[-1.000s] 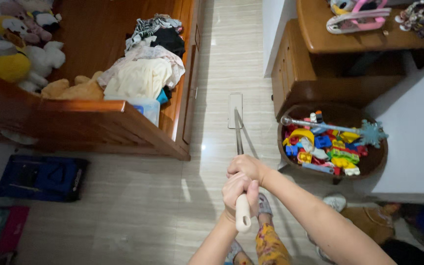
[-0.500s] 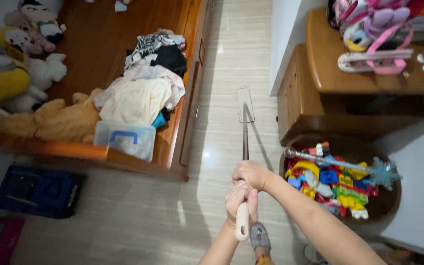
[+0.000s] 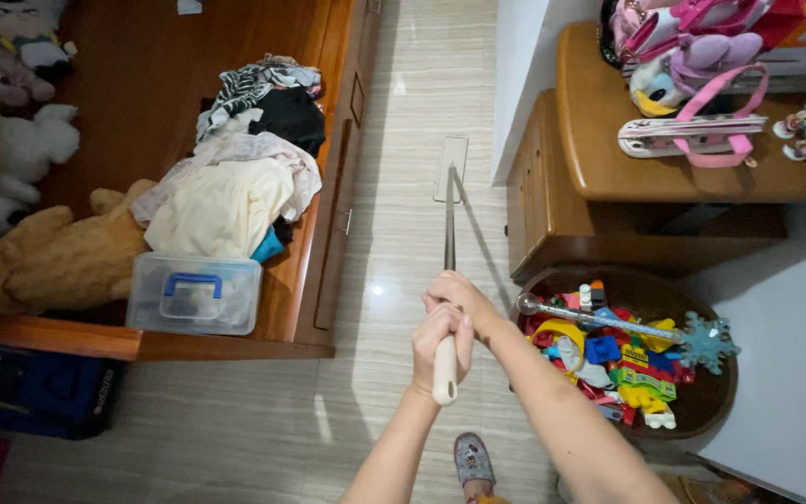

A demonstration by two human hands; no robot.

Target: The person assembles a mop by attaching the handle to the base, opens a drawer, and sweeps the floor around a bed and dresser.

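Both hands stay wrapped around the flat mop's cream grip: the left hand is closed low on it, and the right hand is closed just above, on the metal pole. The mop head lies flat on the pale tiled floor, now farther out than a second ago, in the aisle between the wooden bed frame on the left and the wooden cabinet on the right. The toy basket sits near right.

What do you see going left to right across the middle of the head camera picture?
Brown teddy → clear box with blue handle → mop pole held in both hands → round basket of toy blocks.
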